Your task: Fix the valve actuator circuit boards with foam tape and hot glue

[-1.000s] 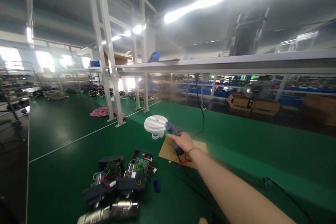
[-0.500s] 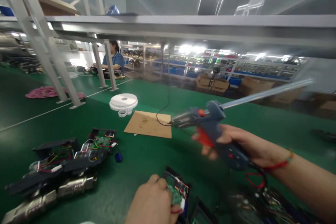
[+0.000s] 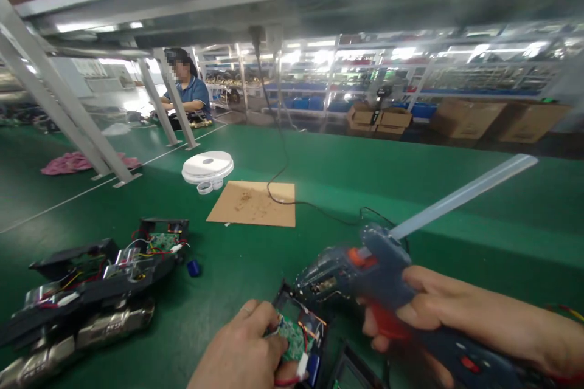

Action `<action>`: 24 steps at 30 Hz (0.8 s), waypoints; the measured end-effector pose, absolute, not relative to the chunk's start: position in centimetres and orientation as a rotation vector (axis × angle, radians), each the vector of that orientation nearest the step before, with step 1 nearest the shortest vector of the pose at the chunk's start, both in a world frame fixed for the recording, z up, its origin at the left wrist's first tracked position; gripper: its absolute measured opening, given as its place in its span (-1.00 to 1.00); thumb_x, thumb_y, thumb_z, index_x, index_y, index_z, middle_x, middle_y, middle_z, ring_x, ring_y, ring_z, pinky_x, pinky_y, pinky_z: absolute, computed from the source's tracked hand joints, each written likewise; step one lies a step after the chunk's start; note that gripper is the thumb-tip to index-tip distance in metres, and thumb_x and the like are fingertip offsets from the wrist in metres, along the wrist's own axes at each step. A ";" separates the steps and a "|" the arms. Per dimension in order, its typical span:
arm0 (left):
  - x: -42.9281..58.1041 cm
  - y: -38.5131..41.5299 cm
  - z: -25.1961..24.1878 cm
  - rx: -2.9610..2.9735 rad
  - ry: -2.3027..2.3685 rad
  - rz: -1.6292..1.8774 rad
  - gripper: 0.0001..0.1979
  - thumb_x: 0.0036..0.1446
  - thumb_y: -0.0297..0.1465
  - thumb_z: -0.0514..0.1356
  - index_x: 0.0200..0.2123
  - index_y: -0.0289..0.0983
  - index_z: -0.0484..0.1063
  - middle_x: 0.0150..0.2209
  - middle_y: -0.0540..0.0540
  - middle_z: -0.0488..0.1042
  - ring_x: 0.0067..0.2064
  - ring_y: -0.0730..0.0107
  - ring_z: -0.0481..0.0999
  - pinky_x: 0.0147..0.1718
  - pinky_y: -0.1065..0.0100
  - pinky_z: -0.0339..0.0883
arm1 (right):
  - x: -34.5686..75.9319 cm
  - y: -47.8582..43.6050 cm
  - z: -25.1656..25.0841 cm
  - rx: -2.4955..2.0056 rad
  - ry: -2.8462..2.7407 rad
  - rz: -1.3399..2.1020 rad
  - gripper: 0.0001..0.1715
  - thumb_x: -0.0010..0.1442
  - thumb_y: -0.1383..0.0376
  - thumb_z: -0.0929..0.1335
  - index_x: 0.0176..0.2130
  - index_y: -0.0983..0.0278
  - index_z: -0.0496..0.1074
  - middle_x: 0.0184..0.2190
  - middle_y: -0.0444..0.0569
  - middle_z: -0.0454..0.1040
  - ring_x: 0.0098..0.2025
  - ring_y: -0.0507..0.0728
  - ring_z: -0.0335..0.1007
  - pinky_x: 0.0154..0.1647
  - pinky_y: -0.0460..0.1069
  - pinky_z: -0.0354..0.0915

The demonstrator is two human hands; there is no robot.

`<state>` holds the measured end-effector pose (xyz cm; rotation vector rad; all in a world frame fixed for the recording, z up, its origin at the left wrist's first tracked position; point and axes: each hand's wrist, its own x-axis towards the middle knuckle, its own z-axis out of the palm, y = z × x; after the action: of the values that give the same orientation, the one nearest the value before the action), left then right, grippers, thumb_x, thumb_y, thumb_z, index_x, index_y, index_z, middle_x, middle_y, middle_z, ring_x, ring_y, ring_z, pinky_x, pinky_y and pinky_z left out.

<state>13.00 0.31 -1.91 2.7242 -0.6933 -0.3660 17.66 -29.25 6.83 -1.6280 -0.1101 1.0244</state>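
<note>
My right hand (image 3: 424, 310) is wrapped round the handle of a dark blue hot glue gun (image 3: 378, 267) with a red trigger. A long translucent glue stick (image 3: 465, 197) juts from its back end. The gun's nozzle is close to the far corner of an open black housing (image 3: 285, 298); whether they touch I cannot tell. Inside the housing is a green circuit board (image 3: 292, 337) with red wires and a white connector. My left hand (image 3: 246, 340) grips the left side of this housing, fingers bent over the board. A second black housing (image 3: 353, 371) lies partly in view beside it.
On the left lie opened black devices (image 3: 128, 282) with metal cylinders, and a small blue part (image 3: 194, 268). A cardboard sheet (image 3: 255, 206), white round spools (image 3: 207, 165) and a black cord (image 3: 319, 209) are farther back. A person (image 3: 187, 94) sits beyond metal posts (image 3: 98, 140).
My right hand has brought the glue gun down, its nozzle now near the housing in my left hand. The view has shifted, and the cord shows more fully.
</note>
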 end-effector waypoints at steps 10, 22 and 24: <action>12.9 1.0 -2.5 2.688 -0.892 -0.157 -0.84 0.23 -0.25 0.24 -0.33 -0.19 0.55 -0.28 -0.01 0.51 -0.19 0.36 0.49 -0.22 0.42 0.39 | 18.6 -27.9 5.6 -1.702 -0.074 1.139 -0.63 -0.01 0.12 0.38 -0.27 0.35 0.48 -0.35 -0.06 0.52 -0.58 -0.08 0.39 -0.56 -0.20 0.29; 12.8 1.0 -2.4 2.714 -0.857 -0.168 -0.85 0.20 -0.27 0.25 -0.37 -0.20 0.53 -0.30 -0.01 0.50 -0.24 0.35 0.48 -0.27 0.40 0.38 | 18.7 -27.1 5.6 -1.701 -0.109 1.159 -0.65 0.01 0.10 0.36 -0.31 0.34 0.44 -0.32 -0.01 0.54 -0.59 -0.10 0.37 -0.58 -0.22 0.26; 12.9 0.9 -2.3 2.712 -0.850 -0.201 -0.86 0.20 -0.28 0.25 -0.37 -0.20 0.53 -0.29 -0.02 0.50 -0.22 0.34 0.49 -0.26 0.40 0.39 | 18.7 -27.1 5.5 -1.704 -0.093 1.160 -0.66 0.02 0.11 0.36 -0.31 0.33 0.45 -0.34 -0.03 0.54 -0.59 -0.09 0.37 -0.58 -0.21 0.26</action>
<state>12.91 0.93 -2.35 2.7119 -0.8496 -0.2013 18.73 -27.10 5.53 -1.7036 -0.0927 1.1604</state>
